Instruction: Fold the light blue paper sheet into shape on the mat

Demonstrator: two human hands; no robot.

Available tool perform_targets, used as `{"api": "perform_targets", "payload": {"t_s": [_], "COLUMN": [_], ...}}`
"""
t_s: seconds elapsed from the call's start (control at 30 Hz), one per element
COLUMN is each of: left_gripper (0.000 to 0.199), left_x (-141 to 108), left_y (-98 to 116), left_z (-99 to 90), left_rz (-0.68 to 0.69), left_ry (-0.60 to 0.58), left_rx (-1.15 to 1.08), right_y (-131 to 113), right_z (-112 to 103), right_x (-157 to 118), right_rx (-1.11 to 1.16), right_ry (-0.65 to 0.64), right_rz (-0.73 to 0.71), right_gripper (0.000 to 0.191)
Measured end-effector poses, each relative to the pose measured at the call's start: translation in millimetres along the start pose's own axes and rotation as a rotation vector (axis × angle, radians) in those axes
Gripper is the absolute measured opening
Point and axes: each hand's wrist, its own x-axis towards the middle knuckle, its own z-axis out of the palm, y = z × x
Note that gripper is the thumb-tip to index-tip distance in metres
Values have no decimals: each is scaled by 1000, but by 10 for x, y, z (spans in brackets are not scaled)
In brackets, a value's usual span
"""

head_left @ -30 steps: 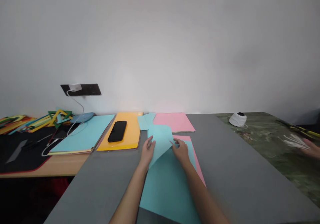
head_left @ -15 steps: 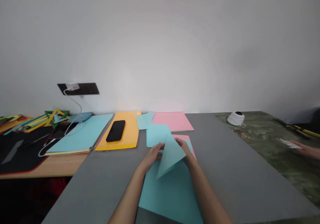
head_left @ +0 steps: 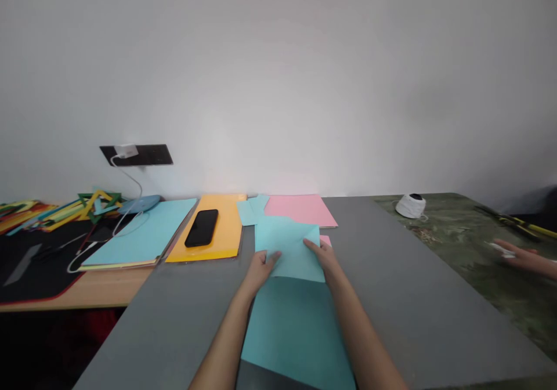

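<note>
Between my two hands a light blue sheet of paper (head_left: 296, 262) is held up, its face toward me. My left hand (head_left: 261, 269) pinches its left edge, the thumb lying on the front. On the right edge my right hand (head_left: 324, 259) grips it the same way, fingers hidden behind. Below it a larger blue sheet (head_left: 298, 329) lies flat on the grey table. Part of a pink sheet (head_left: 325, 240) peeks out beside my right hand. Smaller blue paper pieces (head_left: 252, 210) lie farther back.
A black phone (head_left: 202, 228) rests on a yellow folder (head_left: 226, 245). Pink paper (head_left: 300, 210) and a blue paper stack (head_left: 143, 233) lie near the wall. Rightward are a white thread spool (head_left: 411, 206) and another person's hand (head_left: 522, 256) holding something white.
The blue sheet, folded over to a point before, is now opened out flat between my hands. My left hand has shifted slightly toward me. The other person's hand has moved a little.
</note>
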Motion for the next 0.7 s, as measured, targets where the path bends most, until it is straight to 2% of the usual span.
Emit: {"api": "perform_targets", "payload": {"t_s": [0.2, 0.33, 0.53, 0.63, 0.7], "left_gripper": [48, 50, 52, 52, 52], "left_x": [-2, 12, 17, 22, 31], "left_y": [24, 15, 12, 8, -5], "left_z": [-9, -21, -25, -31, -52], "left_rz": [-100, -114, -2, 21, 38], "left_ry": [136, 124, 129, 151, 209], "left_rx": [46, 98, 175, 193, 196], "right_y": [11, 67, 67, 64, 60], "right_z": [1, -63, -124, -115, -109], "right_x": [28, 97, 145, 140, 127], "right_rx": [39, 20, 65, 95, 69], "right_ry": [19, 84, 224, 199, 135], "right_rz": [56, 29, -5, 9, 47], "right_gripper": [35, 35, 33, 35, 37]}}
